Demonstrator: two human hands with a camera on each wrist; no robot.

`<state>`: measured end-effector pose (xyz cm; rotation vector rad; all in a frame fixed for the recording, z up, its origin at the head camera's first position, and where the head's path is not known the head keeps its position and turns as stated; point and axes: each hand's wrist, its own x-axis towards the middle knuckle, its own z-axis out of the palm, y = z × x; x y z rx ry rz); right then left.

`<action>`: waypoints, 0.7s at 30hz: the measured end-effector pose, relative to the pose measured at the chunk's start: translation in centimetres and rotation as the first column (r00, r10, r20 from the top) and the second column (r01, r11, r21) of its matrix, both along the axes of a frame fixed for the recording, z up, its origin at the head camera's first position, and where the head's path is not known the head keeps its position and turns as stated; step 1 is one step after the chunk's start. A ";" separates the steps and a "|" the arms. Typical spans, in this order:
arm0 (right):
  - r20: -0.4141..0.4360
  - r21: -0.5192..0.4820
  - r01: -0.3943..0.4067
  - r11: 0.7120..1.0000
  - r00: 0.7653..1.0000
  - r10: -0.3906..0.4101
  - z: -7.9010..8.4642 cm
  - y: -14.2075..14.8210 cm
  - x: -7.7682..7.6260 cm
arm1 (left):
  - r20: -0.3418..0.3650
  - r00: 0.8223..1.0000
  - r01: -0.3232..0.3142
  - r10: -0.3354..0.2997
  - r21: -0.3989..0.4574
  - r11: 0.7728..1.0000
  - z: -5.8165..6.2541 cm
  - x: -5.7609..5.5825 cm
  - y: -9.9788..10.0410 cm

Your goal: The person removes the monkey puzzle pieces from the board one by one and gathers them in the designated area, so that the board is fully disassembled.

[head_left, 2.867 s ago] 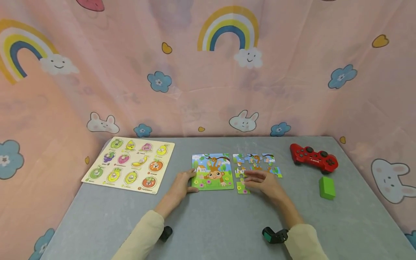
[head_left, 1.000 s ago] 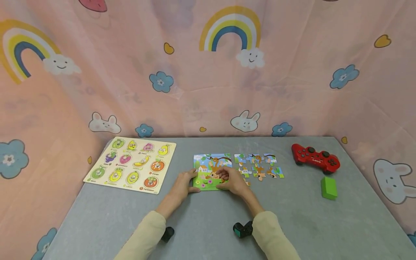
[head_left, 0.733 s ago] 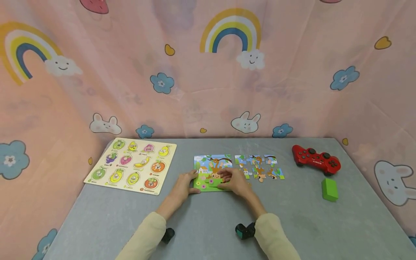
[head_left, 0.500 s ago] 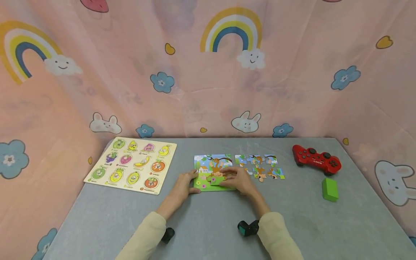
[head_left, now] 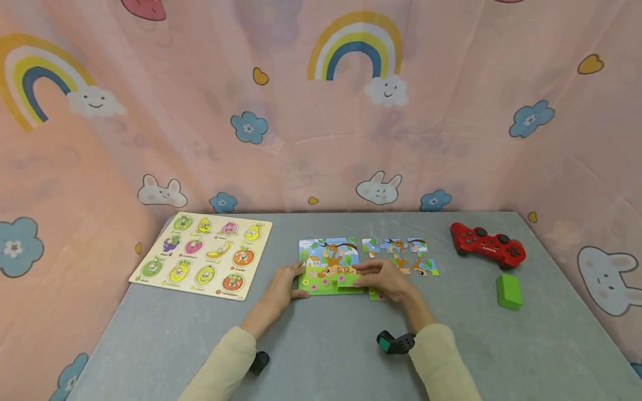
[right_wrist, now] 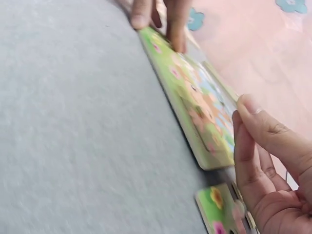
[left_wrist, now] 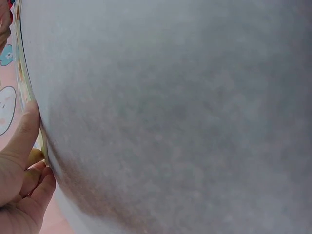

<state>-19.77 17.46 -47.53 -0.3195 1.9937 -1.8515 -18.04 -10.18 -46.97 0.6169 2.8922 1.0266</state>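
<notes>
A puzzle board (head_left: 321, 281) with a monkey picture lies flat on the table. My left hand (head_left: 281, 287) grips its lower left corner, thumb at the front edge and fingers along the left side. Over the board's lower right part, my right hand (head_left: 383, 278) pinches a green puzzle piece (head_left: 346, 280) between thumb and fingers. In the right wrist view that piece is edge-on at the thumb tip. Several loose puzzle pieces (head_left: 396, 245) lie right of the board, some partly hidden behind my right hand. A flowered puzzle piece (right_wrist: 217, 202) lies just off the board's corner.
At the left lies a cream board (head_left: 200, 256) with fruit pictures. A red game controller (head_left: 487, 245) sits at the back right, with a green block (head_left: 509, 292) in front of it. A pink patterned curtain (head_left: 451, 139) hangs behind the grey table (head_left: 321, 345).
My right hand has gone from the loose pieces onto the board and now holds a green puzzle piece. In the last second it slid rightward along the board. The left hand stays put.
</notes>
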 end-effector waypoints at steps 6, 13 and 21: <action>0.098 -0.034 -0.019 0.999 0.995 0.023 0.1 1.6 0.1 | -0.006 1.000 -0.002 0.002 0.002 1.000 -0.1 0.1 0.1; 0.169 -0.093 0.023 0.995 0.986 -0.007 0.2 3.6 0.5 | -0.021 1.000 0.009 -0.009 0.011 1.000 0.0 0.1 0.1; 0.219 -0.074 0.043 0.996 0.975 -0.025 0.4 5.9 1.1 | -0.028 1.000 0.015 -0.014 0.014 1.000 0.2 0.2 0.1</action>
